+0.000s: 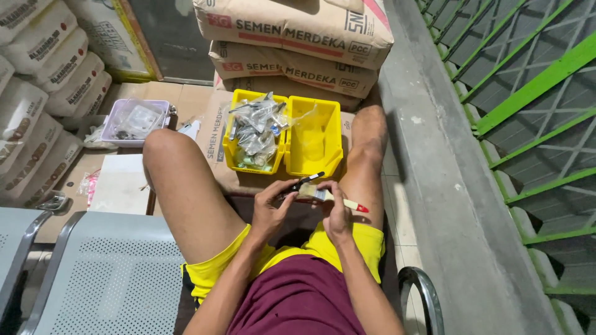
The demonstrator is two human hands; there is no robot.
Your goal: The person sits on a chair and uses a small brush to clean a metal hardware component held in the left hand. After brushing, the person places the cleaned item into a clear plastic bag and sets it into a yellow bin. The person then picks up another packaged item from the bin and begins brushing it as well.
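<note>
I sit with both knees raised, hands together over my lap. My left hand (268, 211) grips a small black tool (306, 180) with a pale tip that points up and to the right. My right hand (336, 214) holds a small paintbrush (335, 198) with a pale wooden handle and a red end pointing right; its bristle end lies against the black tool. Just beyond my hands stand two yellow plastic bins: the left yellow bin (231, 158) is full of clear bags of metal parts, and the right yellow bin (335, 155) looks nearly bare.
Stacked brown cement sacks (292, 37) rise behind the bins, white sacks (37, 74) at far left. A pale purple tray (127, 121) of small bagged items lies on flattened cardboard. Perforated grey metal seats (105, 279) are to my left, a concrete ledge (434, 174) and green railing (534, 80) to my right.
</note>
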